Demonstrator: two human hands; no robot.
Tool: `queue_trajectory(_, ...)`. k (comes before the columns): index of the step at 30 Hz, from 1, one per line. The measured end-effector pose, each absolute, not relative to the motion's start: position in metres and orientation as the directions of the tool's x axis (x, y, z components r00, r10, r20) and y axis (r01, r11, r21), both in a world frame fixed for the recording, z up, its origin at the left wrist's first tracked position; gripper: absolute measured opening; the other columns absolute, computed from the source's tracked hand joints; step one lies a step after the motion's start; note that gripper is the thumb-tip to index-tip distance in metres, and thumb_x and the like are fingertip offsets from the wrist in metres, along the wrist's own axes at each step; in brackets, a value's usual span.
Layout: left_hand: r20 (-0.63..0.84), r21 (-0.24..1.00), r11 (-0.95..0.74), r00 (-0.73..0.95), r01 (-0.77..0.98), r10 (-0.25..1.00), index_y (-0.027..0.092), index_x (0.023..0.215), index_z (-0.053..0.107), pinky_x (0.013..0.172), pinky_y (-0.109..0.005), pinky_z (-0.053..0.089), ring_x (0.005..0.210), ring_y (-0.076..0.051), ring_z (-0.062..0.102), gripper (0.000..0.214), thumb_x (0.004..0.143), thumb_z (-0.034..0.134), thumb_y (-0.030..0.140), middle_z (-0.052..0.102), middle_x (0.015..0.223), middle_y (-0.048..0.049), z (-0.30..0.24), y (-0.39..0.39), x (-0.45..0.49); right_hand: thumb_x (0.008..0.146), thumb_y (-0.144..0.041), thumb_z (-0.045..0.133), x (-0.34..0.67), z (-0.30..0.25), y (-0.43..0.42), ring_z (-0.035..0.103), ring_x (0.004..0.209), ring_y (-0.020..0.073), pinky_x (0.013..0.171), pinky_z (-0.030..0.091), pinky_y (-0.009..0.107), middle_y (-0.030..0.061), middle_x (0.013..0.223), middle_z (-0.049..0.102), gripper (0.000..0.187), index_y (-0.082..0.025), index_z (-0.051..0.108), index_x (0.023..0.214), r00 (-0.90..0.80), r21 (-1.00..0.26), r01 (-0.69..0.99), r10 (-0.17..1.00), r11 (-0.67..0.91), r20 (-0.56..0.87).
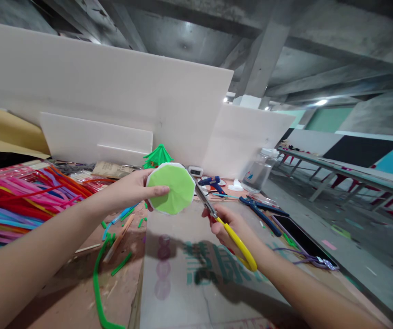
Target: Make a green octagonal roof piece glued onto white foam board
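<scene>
A light green, roughly round paper piece (177, 196) with a white edge behind it is pinched in my left hand (153, 189), thumb across its front. My right hand (228, 224) grips a pair of scissors (234, 237) with yellow handles. Its metal blades point up and to the left, close to the paper's right edge; whether they touch it I cannot tell. Behind the paper stands a small green tent-shaped piece (160, 155). Below both hands lies a printed board (175, 297) on the table.
Many coloured pipe cleaners (21, 196) lie at the left, with green offcuts (121, 264) nearer. A blue glue gun (213, 183), pliers (261, 214), a phone (304, 237) and a clear plastic bottle (260, 171) are at the right. White boards (114, 87) stand along the back.
</scene>
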State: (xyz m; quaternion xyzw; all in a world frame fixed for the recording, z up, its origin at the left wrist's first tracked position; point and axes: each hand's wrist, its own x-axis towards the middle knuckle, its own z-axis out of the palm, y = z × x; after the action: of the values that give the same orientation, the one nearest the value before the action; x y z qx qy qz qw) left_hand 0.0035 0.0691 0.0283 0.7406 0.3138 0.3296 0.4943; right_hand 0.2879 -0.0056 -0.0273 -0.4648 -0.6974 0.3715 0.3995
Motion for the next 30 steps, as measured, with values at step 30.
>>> queue_trajectory(30,0.224,0.94,-0.323,0.518,0.107,0.825,0.021,0.106,0.069,0.07,-0.029,0.057,0.084,-0.022,0.071,0.039,0.081,0.074,0.05,0.075,0.098,-0.0039,0.024,0.073,0.002,0.082,-0.08,0.05,0.289,-0.029,-0.009,0.028,0.056,0.0094,0.047,0.025,0.023,-0.005,0.075,0.037,0.067,-0.02,0.047,0.113,-0.416,-0.87,0.277,0.867,0.407,0.273)
